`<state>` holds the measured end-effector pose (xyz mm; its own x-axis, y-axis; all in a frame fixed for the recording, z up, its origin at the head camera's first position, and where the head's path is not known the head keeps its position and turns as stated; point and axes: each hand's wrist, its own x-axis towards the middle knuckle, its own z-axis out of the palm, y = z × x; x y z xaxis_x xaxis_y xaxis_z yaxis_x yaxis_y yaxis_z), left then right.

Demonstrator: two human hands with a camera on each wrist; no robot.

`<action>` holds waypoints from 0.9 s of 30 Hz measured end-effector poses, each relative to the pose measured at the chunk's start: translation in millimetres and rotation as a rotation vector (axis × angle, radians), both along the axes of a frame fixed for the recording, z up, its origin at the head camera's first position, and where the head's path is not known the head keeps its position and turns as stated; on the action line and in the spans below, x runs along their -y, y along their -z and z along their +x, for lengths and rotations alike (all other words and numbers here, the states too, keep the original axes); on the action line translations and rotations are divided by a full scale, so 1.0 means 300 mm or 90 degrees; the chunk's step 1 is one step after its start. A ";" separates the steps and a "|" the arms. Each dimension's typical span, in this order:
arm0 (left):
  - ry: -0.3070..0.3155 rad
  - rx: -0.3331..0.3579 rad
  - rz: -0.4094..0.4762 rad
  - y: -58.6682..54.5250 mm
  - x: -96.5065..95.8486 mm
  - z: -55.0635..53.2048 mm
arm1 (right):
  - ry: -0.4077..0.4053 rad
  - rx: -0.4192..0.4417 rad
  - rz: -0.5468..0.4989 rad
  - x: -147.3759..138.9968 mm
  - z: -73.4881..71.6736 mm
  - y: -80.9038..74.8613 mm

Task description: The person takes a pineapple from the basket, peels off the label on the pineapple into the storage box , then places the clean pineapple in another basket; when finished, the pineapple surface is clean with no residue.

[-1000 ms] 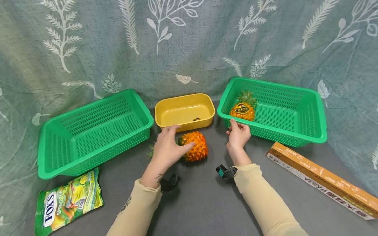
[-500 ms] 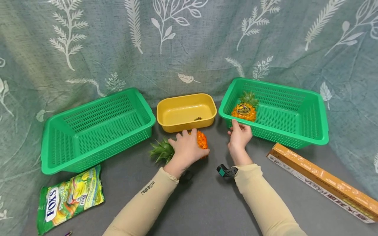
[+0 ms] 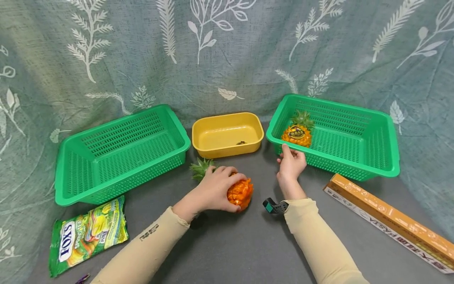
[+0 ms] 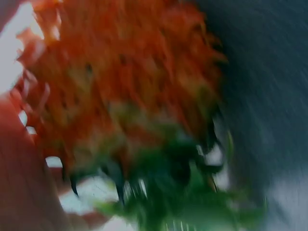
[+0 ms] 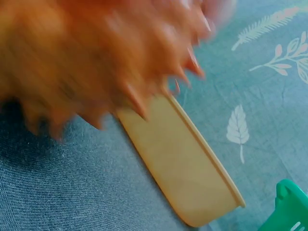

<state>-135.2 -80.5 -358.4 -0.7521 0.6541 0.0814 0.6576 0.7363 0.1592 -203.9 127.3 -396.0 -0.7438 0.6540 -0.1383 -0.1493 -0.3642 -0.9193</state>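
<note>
An orange toy-like pineapple with a green leafy crown lies on its side, close over the grey surface. My left hand grips it from above, fingers over the far side and thumb at the near side. Blurred and near, the pineapple fills much of the left wrist view, crown downward. My right hand stays by the near rim of the right green basket, a fingertip at the rim and the other fingers loosely curled. Inside that basket, a second pineapple bears a black label.
A yellow tub with a small dark item inside stands in the middle. To its left is another green basket. A green FOX'S candy bag lies front left; a long orange pasta box lies right. Patterned cloth hangs behind.
My left hand has come down onto the loose pineapple, taken hold of it and drawn it slightly nearer, turning its crown away from me. My right hand has stayed by the basket rim.
</note>
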 end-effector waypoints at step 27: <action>-0.257 0.264 0.426 0.034 0.138 0.159 | 0.001 -0.008 0.004 0.003 0.001 0.000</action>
<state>-87.6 -122.1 -368.5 -0.9693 0.2450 0.0212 0.1608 0.5662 0.8084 -203.6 126.5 -395.9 -0.7443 0.6561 -0.1244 -0.1617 -0.3578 -0.9197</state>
